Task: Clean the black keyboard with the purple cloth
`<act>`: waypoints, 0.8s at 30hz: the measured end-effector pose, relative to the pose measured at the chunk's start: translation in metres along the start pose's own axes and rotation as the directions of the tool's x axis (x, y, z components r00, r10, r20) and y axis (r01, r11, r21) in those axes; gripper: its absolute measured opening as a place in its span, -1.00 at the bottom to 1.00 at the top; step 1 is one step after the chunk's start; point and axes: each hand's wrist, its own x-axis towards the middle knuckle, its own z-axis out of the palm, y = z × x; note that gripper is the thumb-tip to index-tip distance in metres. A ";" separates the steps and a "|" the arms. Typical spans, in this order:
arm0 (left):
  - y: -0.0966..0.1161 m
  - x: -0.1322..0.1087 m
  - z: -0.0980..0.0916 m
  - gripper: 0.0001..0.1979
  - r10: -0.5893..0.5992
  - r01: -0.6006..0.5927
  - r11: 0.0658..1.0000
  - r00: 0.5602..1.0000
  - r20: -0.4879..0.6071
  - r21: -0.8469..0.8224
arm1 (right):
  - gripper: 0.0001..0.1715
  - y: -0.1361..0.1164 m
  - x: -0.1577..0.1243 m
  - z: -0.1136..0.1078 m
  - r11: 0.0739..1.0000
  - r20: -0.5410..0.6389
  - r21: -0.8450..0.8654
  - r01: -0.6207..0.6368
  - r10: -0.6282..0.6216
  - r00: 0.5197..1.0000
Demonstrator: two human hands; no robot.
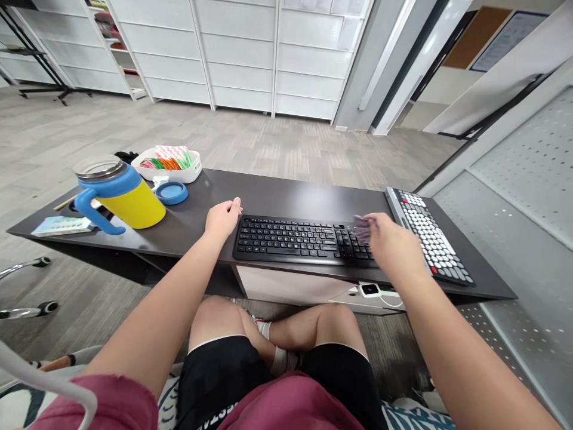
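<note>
A long black keyboard [286, 239] lies along the near edge of the dark desk. My right hand [396, 245] is closed over its number pad end, gripping a crumpled greyish-purple cloth [362, 229]. Motion blurs the cloth, which hangs from the fingers over the right-hand keys. At the keyboard's upper left corner rests my left hand [222, 218], its fingers curled into a loose fist with nothing visible in them. Whether it touches the keyboard I cannot tell.
A second keyboard [430, 236] with white keys slants at the right. To the left stand a blue-and-yellow mug [134, 200], a blue lid [172, 192], a white basket [190, 173] of colourful packets and a booklet [62, 226]. A watch [369, 290] sits below the desk edge.
</note>
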 end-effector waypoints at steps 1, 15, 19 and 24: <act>0.000 0.000 0.000 -0.44 -0.001 0.001 1.000 1.000 0.001 0.007 | -0.57 0.013 0.002 -0.003 0.997 0.005 -0.043 -0.057 0.058 0.998; 0.003 0.001 -0.001 -0.48 0.010 -0.010 0.998 1.000 0.002 0.059 | -0.63 -0.001 -0.010 0.043 0.960 0.147 -0.260 -0.108 0.149 0.978; 0.005 0.000 -0.001 -0.49 0.002 -0.002 0.998 1.000 0.000 0.060 | -0.69 -0.027 -0.011 0.039 0.955 0.170 -0.286 -0.078 0.131 0.977; 0.006 0.000 -0.001 -0.50 0.001 -0.001 0.998 1.000 0.000 0.063 | -0.75 -0.068 -0.015 0.036 0.956 0.144 -0.291 -0.021 0.066 0.987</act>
